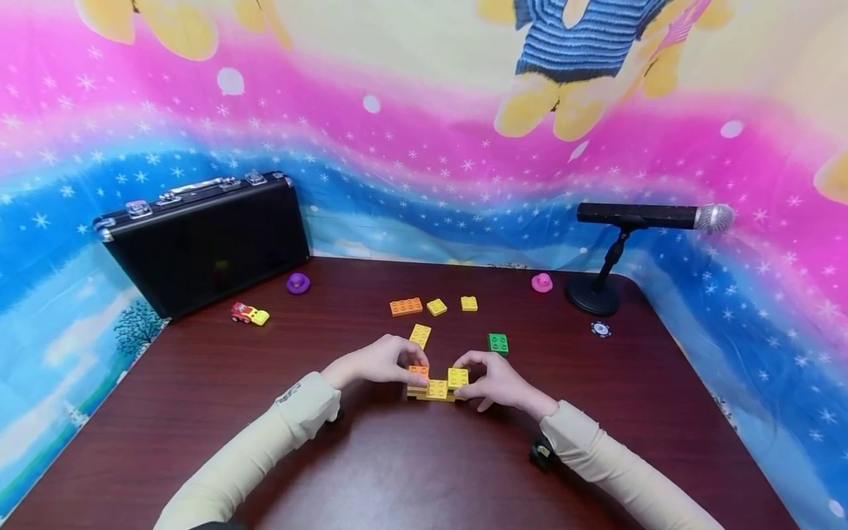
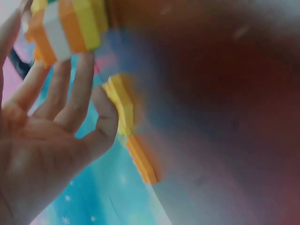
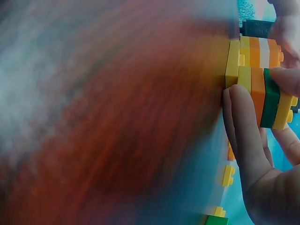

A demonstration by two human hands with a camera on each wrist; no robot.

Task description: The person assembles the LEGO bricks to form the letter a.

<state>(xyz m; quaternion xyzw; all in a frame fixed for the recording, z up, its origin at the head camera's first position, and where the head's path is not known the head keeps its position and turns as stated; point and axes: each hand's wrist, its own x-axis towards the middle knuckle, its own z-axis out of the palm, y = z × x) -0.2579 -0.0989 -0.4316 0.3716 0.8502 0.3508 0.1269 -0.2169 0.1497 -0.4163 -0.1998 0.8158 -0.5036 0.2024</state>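
A small structure of toy building bricks stands on the table, with a low yellow middle (image 1: 436,389) between two stacks. The left stack (image 2: 65,30) is banded orange, white, orange and yellow. My left hand (image 1: 384,359) grips it between thumb and fingers. In the right stack (image 3: 265,96), a yellow brick tops green, orange and yellow layers. My right hand (image 1: 493,381) pinches that stack from the right side, thumb and fingers on opposite faces, as the right wrist view shows. The far sides of both stacks are partly hidden by fingers.
Loose bricks lie beyond the hands: a yellow one (image 1: 420,336), an orange one (image 1: 405,307), a green one (image 1: 498,344) and two small yellow ones. A black case (image 1: 212,246), toy car (image 1: 249,314), purple duck (image 1: 298,283), pink duck (image 1: 542,283), poker chip (image 1: 601,329) and microphone stand (image 1: 592,294) surround them.
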